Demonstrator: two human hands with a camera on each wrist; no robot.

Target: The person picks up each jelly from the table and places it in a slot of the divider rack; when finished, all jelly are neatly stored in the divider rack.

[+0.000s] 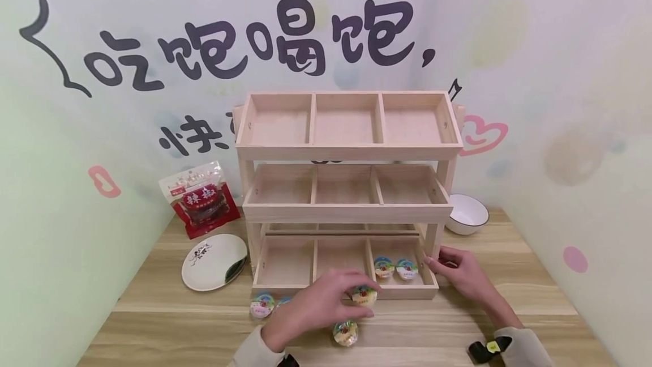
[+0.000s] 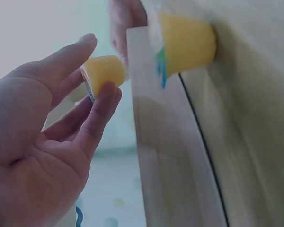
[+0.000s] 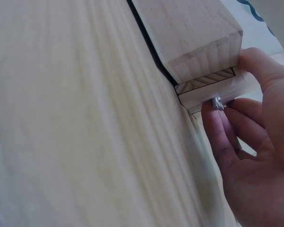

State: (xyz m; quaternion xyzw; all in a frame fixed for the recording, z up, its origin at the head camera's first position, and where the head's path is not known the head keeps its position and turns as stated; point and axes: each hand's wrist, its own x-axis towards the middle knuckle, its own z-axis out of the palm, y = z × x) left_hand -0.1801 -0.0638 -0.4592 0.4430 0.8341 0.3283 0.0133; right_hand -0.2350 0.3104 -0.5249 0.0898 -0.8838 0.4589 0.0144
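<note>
I see bare hands (image 1: 326, 302), pale beige left sleeve (image 1: 249, 353), matching right sleeve (image 1: 524, 349). Black strap (image 1: 479, 352) by the right one, small yellow label (image 1: 493, 346) on it; black piece (image 1: 288, 362) by the left, mostly cut off.

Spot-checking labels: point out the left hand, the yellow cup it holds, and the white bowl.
Left hand (image 1: 323, 300): head view, back of hand.
Yellow cup (image 2: 106, 70): left wrist view, side.
White bowl (image 1: 468, 212): head view, inner surface.

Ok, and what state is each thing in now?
Left hand: pinching a jelly cup
Rack: standing upright
Right hand: gripping its right side
Bottom right compartment: holding two jelly cups
Front jelly cup: on table, lid up
Plate: face up
Bowl: upright
Red packet: propped up
</note>
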